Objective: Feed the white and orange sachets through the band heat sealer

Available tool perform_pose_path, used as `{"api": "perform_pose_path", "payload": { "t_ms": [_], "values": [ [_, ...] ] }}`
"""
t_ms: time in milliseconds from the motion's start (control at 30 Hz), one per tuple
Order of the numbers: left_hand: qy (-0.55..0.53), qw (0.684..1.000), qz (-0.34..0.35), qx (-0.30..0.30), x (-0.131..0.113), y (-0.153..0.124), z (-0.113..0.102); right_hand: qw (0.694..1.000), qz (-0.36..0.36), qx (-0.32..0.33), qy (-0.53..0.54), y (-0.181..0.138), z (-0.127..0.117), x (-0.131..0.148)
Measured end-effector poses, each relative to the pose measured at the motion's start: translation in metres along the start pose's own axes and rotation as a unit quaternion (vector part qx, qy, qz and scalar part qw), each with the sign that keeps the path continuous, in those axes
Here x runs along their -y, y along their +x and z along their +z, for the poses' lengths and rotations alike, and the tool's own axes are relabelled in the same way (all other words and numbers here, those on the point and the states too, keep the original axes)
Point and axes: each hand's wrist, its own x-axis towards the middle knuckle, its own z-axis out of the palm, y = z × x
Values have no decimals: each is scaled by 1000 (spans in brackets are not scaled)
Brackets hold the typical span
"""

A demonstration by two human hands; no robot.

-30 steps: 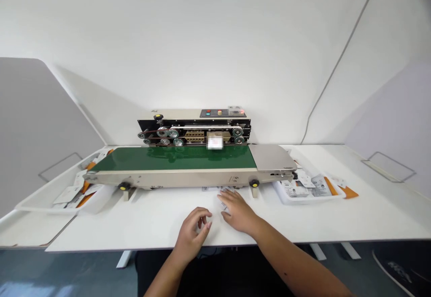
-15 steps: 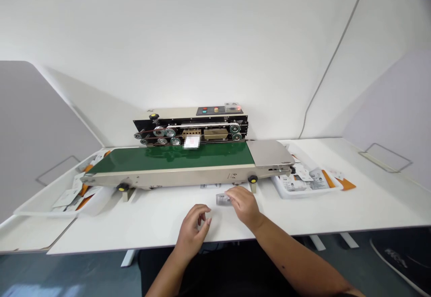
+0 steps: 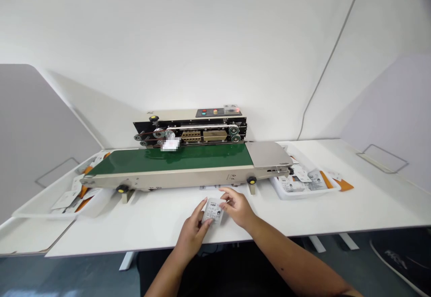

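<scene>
Both of my hands are at the table's front, holding a small white printed pouch between them. My left hand grips its lower left edge, and the fingertips of my right hand pinch its right edge. Its printed face is turned up toward me. Behind my hands stands a band sealer with a green conveyor belt. A blurred white packet sits at the belt's far edge, by the sealer's wheels and belts.
A white tray of printed pouches with orange pieces stands to the right of the sealer. Another white tray with similar items lies to the left. Side panels and a white wall surround the table.
The pouch has risen from under my right hand and is now held by both hands, face up. The blurred packet has travelled left along the sealer.
</scene>
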Motion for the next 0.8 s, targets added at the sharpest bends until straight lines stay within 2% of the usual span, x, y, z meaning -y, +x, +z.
{"api": "perform_pose_path", "payload": {
  "t_ms": [100, 167, 400, 667, 800],
  "values": [
    [7, 1000, 12, -18, 3, 0, -1, 997, 42, 68, -6, 1, 0, 3],
    [3, 1000, 15, -26, 4, 0, 0, 994, 60, 88, 2, 1, 0, 5],
    [9, 1000, -5, -6, -2, -1, 0, 966, 153, 178, 109, -1, 7, -4],
    [-21, 1000, 1, 10, 0, 0, 0, 954, 175, 213, 118, -2, 11, 2],
    [-36, 999, 4, 18, 4, -1, 2, 955, 193, 174, 143, -2, 12, -2]
  ]
}}
